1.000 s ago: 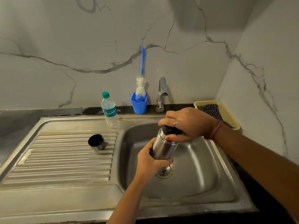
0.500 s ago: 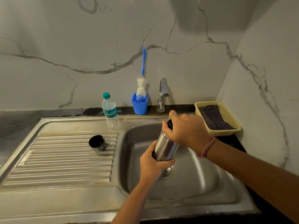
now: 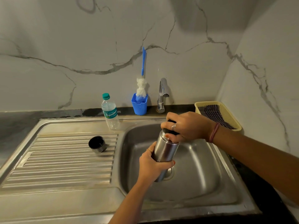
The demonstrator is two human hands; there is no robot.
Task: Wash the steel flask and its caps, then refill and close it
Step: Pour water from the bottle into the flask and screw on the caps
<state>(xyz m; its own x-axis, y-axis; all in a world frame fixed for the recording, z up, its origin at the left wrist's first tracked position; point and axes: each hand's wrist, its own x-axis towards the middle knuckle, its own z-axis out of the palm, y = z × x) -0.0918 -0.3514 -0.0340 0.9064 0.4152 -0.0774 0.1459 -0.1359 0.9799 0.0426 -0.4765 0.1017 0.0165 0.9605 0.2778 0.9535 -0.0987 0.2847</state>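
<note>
The steel flask [image 3: 165, 148] is held tilted over the sink basin [image 3: 199, 178]. My left hand [image 3: 152, 166] grips its lower body. My right hand [image 3: 186, 127] grips the black inner cap [image 3: 166, 130] at the flask's mouth, fingers curled over it, so most of the cap is hidden. The steel outer cap [image 3: 97, 144] with a black inside lies on its side on the ribbed drainboard [image 3: 64, 159], to the left of the basin.
A plastic water bottle [image 3: 110, 111] with a green lid stands behind the drainboard. A blue holder [image 3: 139, 105] with a bottle brush [image 3: 142, 84] and the tap [image 3: 162, 94] stand at the back. A yellow basket [image 3: 233, 120] with a checked cloth sits right.
My right hand has turned on the black cap, from fingers spread across it to wrapped around and back to over the top. The flask stays in my left hand over the basin.
</note>
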